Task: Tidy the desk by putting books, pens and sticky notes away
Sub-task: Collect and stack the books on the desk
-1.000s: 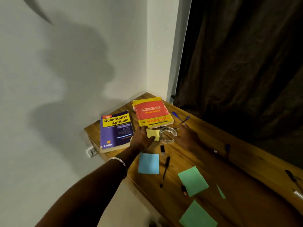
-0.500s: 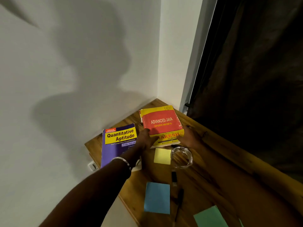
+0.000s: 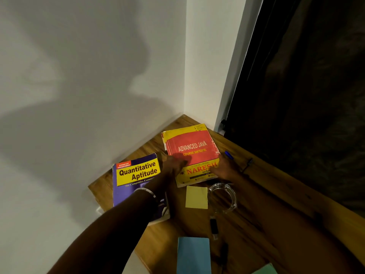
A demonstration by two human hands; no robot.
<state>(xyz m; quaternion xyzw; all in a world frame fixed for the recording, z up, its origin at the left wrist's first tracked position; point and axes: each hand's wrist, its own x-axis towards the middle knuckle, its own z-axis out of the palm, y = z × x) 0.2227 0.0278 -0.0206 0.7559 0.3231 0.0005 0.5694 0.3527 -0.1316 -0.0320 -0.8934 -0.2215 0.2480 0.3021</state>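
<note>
Desk (image 3: 276, 204) unchanged; both hands still gripping Java book (image 3: 192, 149).

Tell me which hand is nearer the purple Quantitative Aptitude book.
Left. The left hand lies just beside the purple book; the right hand is beyond the Advanced Java book.

Both hands grip the red-and-yellow Java book (image 3: 192, 153) at the desk (image 3: 276, 204) corner: left hand (image 3: 173, 167) on its left edge, right hand (image 3: 224, 169) on its right. A purple book (image 3: 136, 175) lies beside it; a yellow note (image 3: 196, 197) and glass dish (image 3: 223, 196) sit nearer.
</note>
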